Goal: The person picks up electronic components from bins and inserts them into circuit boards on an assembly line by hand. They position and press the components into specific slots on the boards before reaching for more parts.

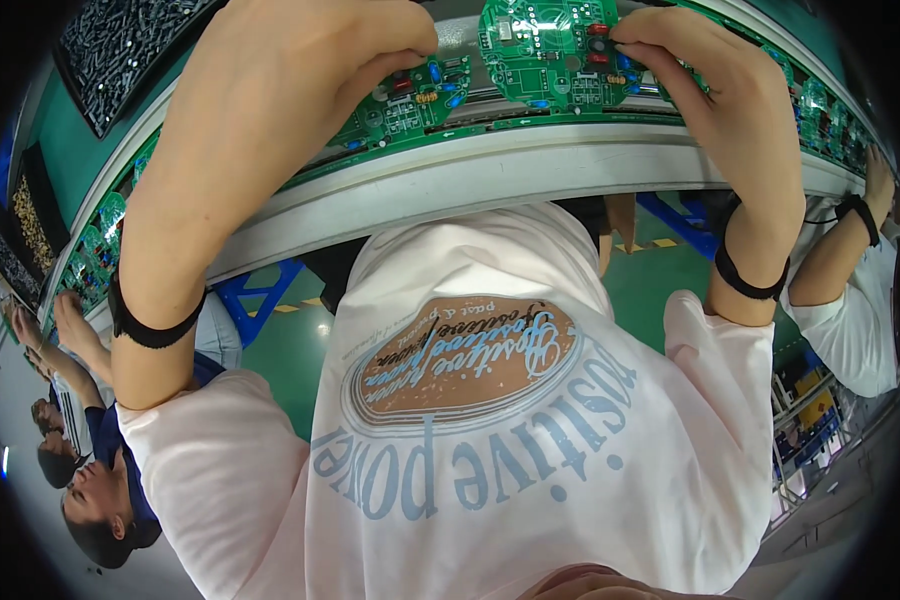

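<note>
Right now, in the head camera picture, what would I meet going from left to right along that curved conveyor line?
Black tray of small metal parts → left hand → round green circuit board → right hand → row of green circuit boards → co-worker's hand.

This is an electronics factory, at an assembly line. A long conveyor track carries a row of green circuit boards past several workers seated side by side. Trays of small parts sit behind the line, and the floor is painted green with yellow marking stripes.
</note>
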`<move>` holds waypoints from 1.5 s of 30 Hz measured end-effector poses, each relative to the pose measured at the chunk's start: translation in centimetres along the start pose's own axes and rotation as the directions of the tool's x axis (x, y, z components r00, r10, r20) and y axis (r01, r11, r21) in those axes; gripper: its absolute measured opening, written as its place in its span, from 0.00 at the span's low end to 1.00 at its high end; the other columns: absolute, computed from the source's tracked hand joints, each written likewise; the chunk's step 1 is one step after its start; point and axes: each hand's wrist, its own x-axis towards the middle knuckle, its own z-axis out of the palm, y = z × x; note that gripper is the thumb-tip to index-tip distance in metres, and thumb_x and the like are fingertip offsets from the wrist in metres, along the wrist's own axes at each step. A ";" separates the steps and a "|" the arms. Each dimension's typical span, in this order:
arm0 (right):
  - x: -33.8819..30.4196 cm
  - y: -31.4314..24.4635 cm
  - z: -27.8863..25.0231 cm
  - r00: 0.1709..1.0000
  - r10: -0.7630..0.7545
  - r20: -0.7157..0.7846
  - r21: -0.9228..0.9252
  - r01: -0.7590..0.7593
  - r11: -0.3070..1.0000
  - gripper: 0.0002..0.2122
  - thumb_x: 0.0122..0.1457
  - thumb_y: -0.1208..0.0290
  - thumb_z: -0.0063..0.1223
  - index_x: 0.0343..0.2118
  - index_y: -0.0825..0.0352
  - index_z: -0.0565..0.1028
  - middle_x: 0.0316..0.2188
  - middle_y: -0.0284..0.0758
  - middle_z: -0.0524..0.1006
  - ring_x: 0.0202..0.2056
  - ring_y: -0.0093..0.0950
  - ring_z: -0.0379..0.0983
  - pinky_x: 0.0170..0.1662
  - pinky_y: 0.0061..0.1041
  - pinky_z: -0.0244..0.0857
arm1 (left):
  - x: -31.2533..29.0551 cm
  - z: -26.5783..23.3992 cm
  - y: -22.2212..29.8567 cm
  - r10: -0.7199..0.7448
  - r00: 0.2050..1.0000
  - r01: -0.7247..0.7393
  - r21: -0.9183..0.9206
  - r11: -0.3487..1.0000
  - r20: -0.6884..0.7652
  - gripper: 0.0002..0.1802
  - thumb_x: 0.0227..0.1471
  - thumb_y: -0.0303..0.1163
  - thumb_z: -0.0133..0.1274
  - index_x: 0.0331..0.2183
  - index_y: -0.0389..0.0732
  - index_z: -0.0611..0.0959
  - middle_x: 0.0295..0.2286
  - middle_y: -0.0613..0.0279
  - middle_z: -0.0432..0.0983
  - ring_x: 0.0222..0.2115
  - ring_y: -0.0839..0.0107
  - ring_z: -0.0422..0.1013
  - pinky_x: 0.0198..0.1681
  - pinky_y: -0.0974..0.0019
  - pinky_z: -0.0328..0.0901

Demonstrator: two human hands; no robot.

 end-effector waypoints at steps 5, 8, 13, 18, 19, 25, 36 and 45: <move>-0.4 0.1 0.2 0.999 0.032 -0.007 -0.020 -0.032 0.999 0.08 0.58 0.80 0.60 0.41 0.68 0.80 0.36 0.38 0.81 0.34 0.39 0.80 0.37 0.28 0.73 | 0.8 -0.6 0.6 -0.070 0.995 0.067 0.039 0.997 0.070 0.05 0.49 0.25 0.62 0.31 0.37 0.83 0.28 0.58 0.79 0.29 0.55 0.77 0.32 0.58 0.71; -0.7 0.1 0.5 0.999 0.048 -0.006 -0.029 -0.048 0.998 0.08 0.59 0.80 0.60 0.42 0.68 0.80 0.36 0.37 0.82 0.34 0.39 0.80 0.38 0.27 0.73 | 1.2 -1.0 0.9 -0.100 0.990 0.095 0.054 0.994 0.098 0.05 0.49 0.26 0.62 0.31 0.37 0.83 0.28 0.58 0.79 0.29 0.55 0.77 0.32 0.58 0.71; -1.0 0.1 0.7 0.998 0.068 -0.016 -0.032 -0.068 0.997 0.09 0.60 0.80 0.59 0.43 0.67 0.81 0.37 0.37 0.82 0.35 0.38 0.80 0.40 0.26 0.73 | 1.5 -0.9 0.8 -0.109 0.988 0.105 0.041 0.994 0.105 0.05 0.50 0.26 0.62 0.31 0.37 0.83 0.28 0.58 0.80 0.29 0.56 0.77 0.32 0.59 0.71; -1.0 0.6 0.4 0.990 0.081 -0.112 0.056 -0.075 0.996 0.09 0.60 0.81 0.59 0.42 0.67 0.82 0.36 0.35 0.83 0.34 0.33 0.81 0.39 0.24 0.73 | 1.1 -0.8 0.4 -0.100 0.989 0.100 0.006 0.995 0.111 0.06 0.51 0.25 0.62 0.33 0.36 0.84 0.29 0.56 0.80 0.30 0.55 0.78 0.33 0.58 0.72; -1.1 0.4 0.0 0.980 0.127 -0.150 0.086 -0.115 0.990 0.08 0.60 0.82 0.59 0.42 0.67 0.82 0.36 0.34 0.83 0.34 0.32 0.81 0.39 0.23 0.72 | 1.0 -0.9 0.3 -0.100 0.989 0.101 0.000 0.995 0.112 0.06 0.51 0.25 0.62 0.33 0.35 0.84 0.30 0.56 0.81 0.30 0.54 0.78 0.33 0.58 0.72; -0.4 -2.5 0.3 0.944 0.165 -0.284 0.255 -0.092 0.963 0.09 0.59 0.83 0.59 0.41 0.67 0.82 0.37 0.33 0.83 0.36 0.27 0.81 0.40 0.22 0.72 | 1.5 -1.0 0.1 -0.075 0.989 0.085 -0.079 0.993 0.131 0.08 0.52 0.25 0.61 0.36 0.34 0.84 0.31 0.53 0.81 0.31 0.53 0.78 0.34 0.58 0.72; 4.4 -4.5 6.9 0.751 -0.149 -0.643 0.399 0.495 0.772 0.06 0.56 0.79 0.60 0.37 0.67 0.79 0.32 0.39 0.78 0.32 0.40 0.78 0.34 0.34 0.71 | 0.9 0.0 -0.2 -0.010 0.996 -0.008 -0.205 0.979 -0.087 0.10 0.57 0.19 0.53 0.42 0.32 0.82 0.34 0.45 0.81 0.34 0.47 0.78 0.37 0.57 0.72; 3.4 -6.6 2.6 0.995 0.059 -0.079 0.219 -0.040 0.975 0.04 0.56 0.78 0.60 0.35 0.67 0.78 0.29 0.39 0.77 0.31 0.42 0.77 0.33 0.36 0.70 | -1.0 -1.3 1.0 -0.141 0.976 0.118 -0.145 0.982 -0.163 0.07 0.60 0.19 0.53 0.41 0.31 0.82 0.32 0.49 0.81 0.31 0.56 0.79 0.36 0.63 0.73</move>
